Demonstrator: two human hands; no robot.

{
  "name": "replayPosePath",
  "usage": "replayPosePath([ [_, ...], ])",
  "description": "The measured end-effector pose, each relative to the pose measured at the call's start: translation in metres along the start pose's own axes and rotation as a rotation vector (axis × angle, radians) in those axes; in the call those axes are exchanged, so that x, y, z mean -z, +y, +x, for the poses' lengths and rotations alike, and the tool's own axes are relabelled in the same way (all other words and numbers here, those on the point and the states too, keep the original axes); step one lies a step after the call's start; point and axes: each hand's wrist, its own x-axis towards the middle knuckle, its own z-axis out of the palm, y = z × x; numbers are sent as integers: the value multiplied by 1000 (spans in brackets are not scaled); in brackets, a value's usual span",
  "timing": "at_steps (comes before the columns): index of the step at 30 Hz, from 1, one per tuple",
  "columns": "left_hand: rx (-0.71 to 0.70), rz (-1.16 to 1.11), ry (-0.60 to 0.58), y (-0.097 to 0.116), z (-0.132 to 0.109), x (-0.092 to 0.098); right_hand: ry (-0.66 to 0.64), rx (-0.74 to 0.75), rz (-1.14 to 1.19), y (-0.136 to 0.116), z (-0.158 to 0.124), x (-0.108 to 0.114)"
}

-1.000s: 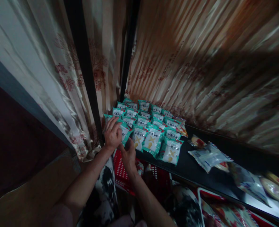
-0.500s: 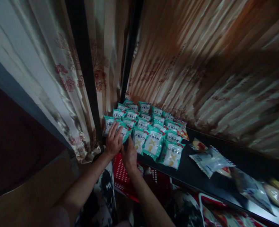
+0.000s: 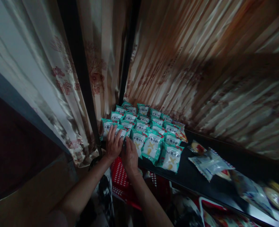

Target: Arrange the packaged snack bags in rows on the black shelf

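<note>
Snack bags (image 3: 152, 144): puffed, teal-edged, white-fronted, in rows. Left hand (image 3: 114, 144) over one, fingers slightly spread; right hand (image 3: 130, 156) beside, grip unclear.

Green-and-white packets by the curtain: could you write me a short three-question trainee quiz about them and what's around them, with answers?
1. True or false: the left hand and the right hand are both toward the left end of the green-and-white packets.
2. What colour is the perforated basket that shows just below the hands: (a) blue, (b) red or (c) yellow?
3. Fill the gap: the packets lie on a black surface, with a patterned ____ behind it.

Key: 1. True. 2. (b). 3. Curtain.
</note>
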Motion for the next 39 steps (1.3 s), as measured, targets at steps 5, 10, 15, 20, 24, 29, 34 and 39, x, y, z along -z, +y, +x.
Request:
replayPosePath([
  [5, 3, 55, 22, 2, 1, -6, 91, 93, -28, 6, -11, 16],
  [10, -36, 70, 58, 7, -4, -7, 186, -51, -68, 23, -18, 27],
  [15, -49, 82, 27, 8, -8, -5, 146, -87, 4, 31, -20, 21],
  [20, -49, 51, -14, 9, -12, -3, 156, -108, 45, 30, -16, 12],
  [24, -59, 73, -7, 9, -13, -5, 145, -100, 62, 34, -14, 12],
  [29, -89, 140, 31, 15, -11, -5, 149, -94, 58, 38, -15, 12],
  [34, -234, 114, -40, 21, -11, -1, 148, -74, 58, 40, -16, 10],
  [39, -235, 99, -69, 21, -10, 1, 152, -79, 59, 39, -17, 11],
])
